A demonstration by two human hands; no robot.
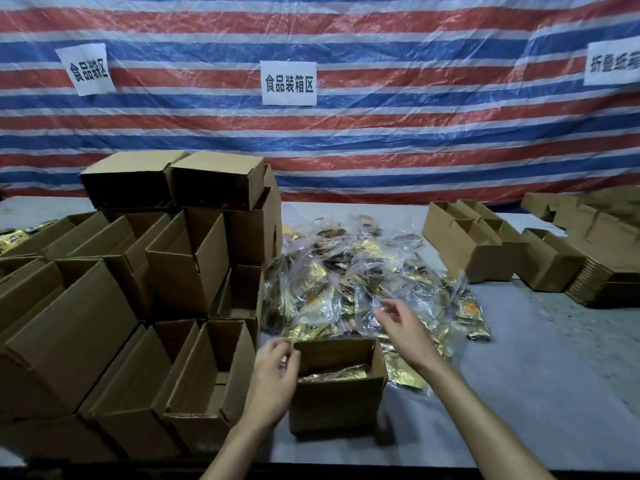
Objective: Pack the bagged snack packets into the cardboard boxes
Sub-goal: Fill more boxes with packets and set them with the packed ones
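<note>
Tarp: striped red, blue and white, hung behind everything; cut off by every upper edge.
Table: grey; its left part is hidden under cartons.
Stacked cardboard boxes: piled at the left, open mouths turned various ways; the lowest ones are lost in shadow.
Bagged snack packets: heaped mid-table in clear bags, gold and dark; print cannot be read.
Boxes at the right: set up beside a flattened stack, partly cut off.
Open box: placed at the near edge of the heap; gold packets are seen inside, dimly.
Right grip: fingers loosely parted over the near side of the heap; contact with the clear plastic cannot be made out.
Left grip: fingers curled at the open box's left rim; a gold glint is seen between them, but whether anything is held cannot be told.
Paper signs: fixed to the tarp.
</note>
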